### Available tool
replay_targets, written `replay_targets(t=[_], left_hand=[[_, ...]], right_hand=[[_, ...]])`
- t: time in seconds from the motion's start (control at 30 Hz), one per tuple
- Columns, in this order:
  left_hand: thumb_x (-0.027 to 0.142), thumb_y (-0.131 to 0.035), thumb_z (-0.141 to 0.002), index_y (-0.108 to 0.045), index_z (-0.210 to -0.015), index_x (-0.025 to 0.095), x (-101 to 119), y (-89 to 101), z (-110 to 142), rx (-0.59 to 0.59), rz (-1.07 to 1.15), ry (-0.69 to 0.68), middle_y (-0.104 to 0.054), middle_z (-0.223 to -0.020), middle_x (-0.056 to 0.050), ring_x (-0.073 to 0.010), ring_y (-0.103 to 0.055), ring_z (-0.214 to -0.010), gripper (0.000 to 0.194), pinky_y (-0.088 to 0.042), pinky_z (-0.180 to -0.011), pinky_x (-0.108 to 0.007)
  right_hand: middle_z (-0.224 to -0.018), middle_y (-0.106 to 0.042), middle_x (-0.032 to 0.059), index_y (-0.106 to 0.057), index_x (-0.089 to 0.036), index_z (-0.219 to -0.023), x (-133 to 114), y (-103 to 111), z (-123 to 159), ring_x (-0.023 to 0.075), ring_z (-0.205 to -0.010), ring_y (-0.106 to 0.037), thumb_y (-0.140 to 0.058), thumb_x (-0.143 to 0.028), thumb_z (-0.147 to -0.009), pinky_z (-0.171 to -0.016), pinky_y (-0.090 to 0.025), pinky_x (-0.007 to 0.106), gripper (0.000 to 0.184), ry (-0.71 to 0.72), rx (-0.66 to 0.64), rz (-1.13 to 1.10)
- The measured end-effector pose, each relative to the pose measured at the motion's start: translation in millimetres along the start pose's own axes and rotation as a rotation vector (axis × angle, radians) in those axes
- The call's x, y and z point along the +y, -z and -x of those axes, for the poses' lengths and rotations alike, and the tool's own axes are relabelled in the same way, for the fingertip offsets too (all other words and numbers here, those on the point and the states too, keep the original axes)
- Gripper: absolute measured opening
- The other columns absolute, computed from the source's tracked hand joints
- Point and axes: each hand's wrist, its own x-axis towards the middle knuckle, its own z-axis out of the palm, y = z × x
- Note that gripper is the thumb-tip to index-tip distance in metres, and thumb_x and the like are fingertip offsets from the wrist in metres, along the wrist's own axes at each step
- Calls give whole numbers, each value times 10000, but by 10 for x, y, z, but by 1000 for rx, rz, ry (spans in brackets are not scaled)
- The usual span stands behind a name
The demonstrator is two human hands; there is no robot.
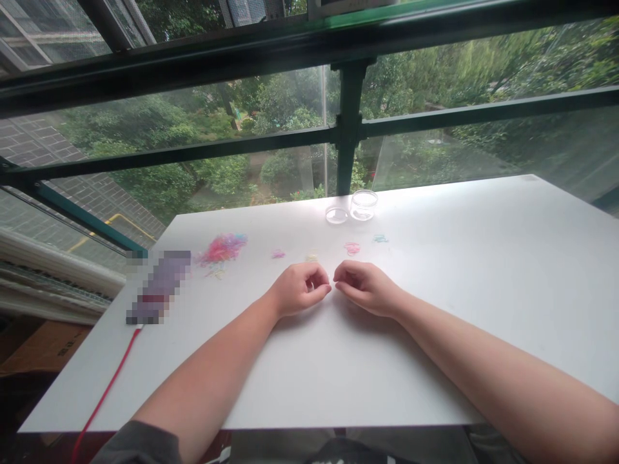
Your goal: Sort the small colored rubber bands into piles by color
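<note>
My left hand and my right hand meet almost fingertip to fingertip above the white table. Each is closed in a pinch, thumb against forefinger. Whatever lies between the fingertips is too small to make out. Just beyond the left hand is a small pale yellow pile, partly hidden by it. A pink-red pile lies beyond the right hand, with a teal pile farther right. Left of these sit a little magenta pile and a large mixed heap of what look like tiny coloured rubber bands.
Near the table's far edge stand a clear round jar and a clear lid. A blurred-out phone-like object with a red cable lies at the left. Past the table is a green-framed window.
</note>
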Motion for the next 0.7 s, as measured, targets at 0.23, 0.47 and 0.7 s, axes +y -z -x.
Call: replay_targets(t=[0.23, 0.47, 0.7], left_hand=[[200, -546, -737, -569, -726, 160, -21, -7, 2, 2, 23, 8, -605, -689, -12, -80, -500, -549, 48, -411, -509, -201], [210, -567, -740, -593, -761, 156, -52, -11, -12, 37, 44, 4, -637, -752, -26, -84, -545, -586, 63, -444, -532, -196], [262, -620, -736, -549, -791, 167, -47, -20, -4, 65, 78, 47, -650, -736, -16, -98, -576, -616, 131, -462, -564, -215]], right_hand=[[-578, -432, -48, -540, -190, -863, -1, -4, 3, 91, -519, -385, -511, -182, -774, -507, -333, 224, 94, -5, -4, -27], [-578, -428, -47, -545, -185, -852, -4, -1, 0, 88, -519, -384, -508, -202, -794, -502, -328, 222, 71, 1, -16, -8], [-605, -446, -49, -517, -190, -929, 4, -3, -2, 88, -523, -397, -502, -186, -799, -509, -339, 224, 131, -8, -13, -2]])
